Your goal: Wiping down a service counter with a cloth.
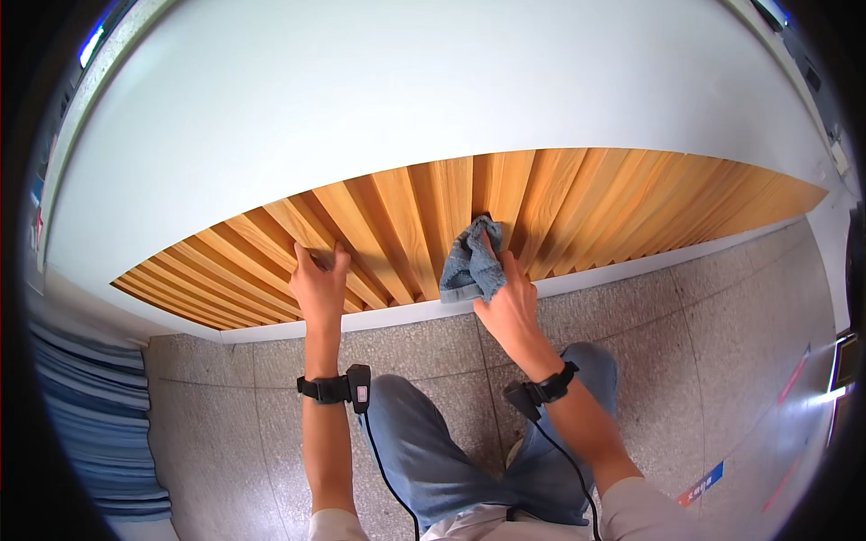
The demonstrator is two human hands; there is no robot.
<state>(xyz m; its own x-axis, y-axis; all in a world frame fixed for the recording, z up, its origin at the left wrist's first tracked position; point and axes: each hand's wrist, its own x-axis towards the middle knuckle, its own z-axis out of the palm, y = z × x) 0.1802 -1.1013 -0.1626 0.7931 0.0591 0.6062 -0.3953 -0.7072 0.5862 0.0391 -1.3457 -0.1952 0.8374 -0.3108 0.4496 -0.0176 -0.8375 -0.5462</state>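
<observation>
A grey-blue terry cloth (470,264) is held in my right hand (511,297), its top edge pressed against a groove of the slatted wooden panel (399,223). The index finger lies over the cloth, and a lower fold hangs near the white base strip (399,314). Left of it, my left hand (321,277) rests on the slats with thumb and fingers spread around one of them; its fingertips are partly hidden. The wooden panel is set below a broad white surface (433,95). Both wrists wear black straps with small cabled devices.
Speckled stone floor tiles (203,419) lie below the panel, under my bent knees. A pleated blue striped fabric (95,419) stands at the left edge. A blue and red floor sticker (703,481) with writing is at the lower right. Black cables run down from both wrists.
</observation>
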